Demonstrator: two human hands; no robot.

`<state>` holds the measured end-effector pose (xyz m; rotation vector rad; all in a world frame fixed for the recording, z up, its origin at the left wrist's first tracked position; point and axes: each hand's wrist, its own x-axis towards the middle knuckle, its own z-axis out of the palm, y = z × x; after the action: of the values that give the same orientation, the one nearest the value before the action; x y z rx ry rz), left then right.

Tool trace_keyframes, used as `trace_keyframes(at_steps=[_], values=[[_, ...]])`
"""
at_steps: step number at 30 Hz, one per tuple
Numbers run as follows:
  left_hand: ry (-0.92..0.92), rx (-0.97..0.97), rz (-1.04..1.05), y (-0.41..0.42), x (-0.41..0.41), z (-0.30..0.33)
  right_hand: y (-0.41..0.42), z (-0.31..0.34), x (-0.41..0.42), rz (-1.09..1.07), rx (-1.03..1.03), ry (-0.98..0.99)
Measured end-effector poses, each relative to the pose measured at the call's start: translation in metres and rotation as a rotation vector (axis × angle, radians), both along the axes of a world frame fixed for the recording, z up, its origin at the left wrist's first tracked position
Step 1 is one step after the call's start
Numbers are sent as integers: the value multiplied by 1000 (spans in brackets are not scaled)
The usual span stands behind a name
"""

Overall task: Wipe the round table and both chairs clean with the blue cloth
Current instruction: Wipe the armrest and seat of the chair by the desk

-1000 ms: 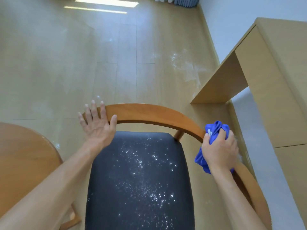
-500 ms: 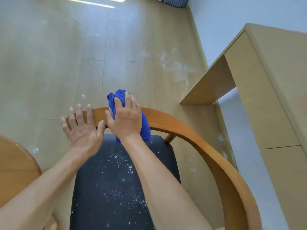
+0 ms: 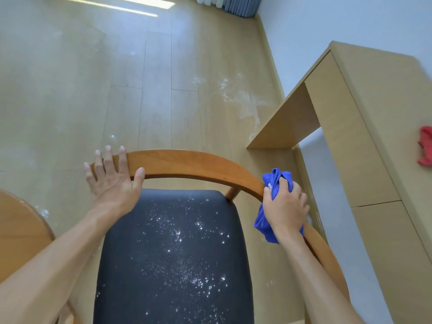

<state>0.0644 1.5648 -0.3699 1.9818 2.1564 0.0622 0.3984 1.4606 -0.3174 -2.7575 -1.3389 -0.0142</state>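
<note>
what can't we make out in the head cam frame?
- Round table: mostly cut off by the left edge, so its top can't be judged.
- Second chair: out of frame.
- Chair legs: hidden under the dark seat.
- Rail under the blue cloth: covered by cloth and right hand.
- Red thing on the desk: clipped by the right edge, unidentifiable.

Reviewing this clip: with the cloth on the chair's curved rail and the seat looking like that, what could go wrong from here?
1. White specks cover the dark seat; wiping only the backrest rail with the blue cloth would leave the chair dirty.
2. Sweeping the specks off may push them onto the floor, which already shows white smears.
3. The right hand grips the cloth bunched up, so little of it may touch the rail. The left hand only rests flat on the rail.
</note>
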Motion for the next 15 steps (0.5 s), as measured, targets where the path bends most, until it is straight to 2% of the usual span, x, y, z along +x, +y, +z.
trace_keyframes(at_steps=[4,8,9,11,13,15], values=[[-17,-130,19,7,-1,10,3,1,-33,117,75,7],[-131,-161,-2,-8,14,34,27,7,-62,270,179,185],[-183,-128,-41,-19,21,40,34,13,-64,306,206,296],[-396,-96,-89,-43,41,52,41,33,-65,319,272,701],[-693,-169,-44,-59,59,69,34,56,-69,258,359,1160],[-965,-304,6,-68,74,88,18,71,-78,176,463,1532]])
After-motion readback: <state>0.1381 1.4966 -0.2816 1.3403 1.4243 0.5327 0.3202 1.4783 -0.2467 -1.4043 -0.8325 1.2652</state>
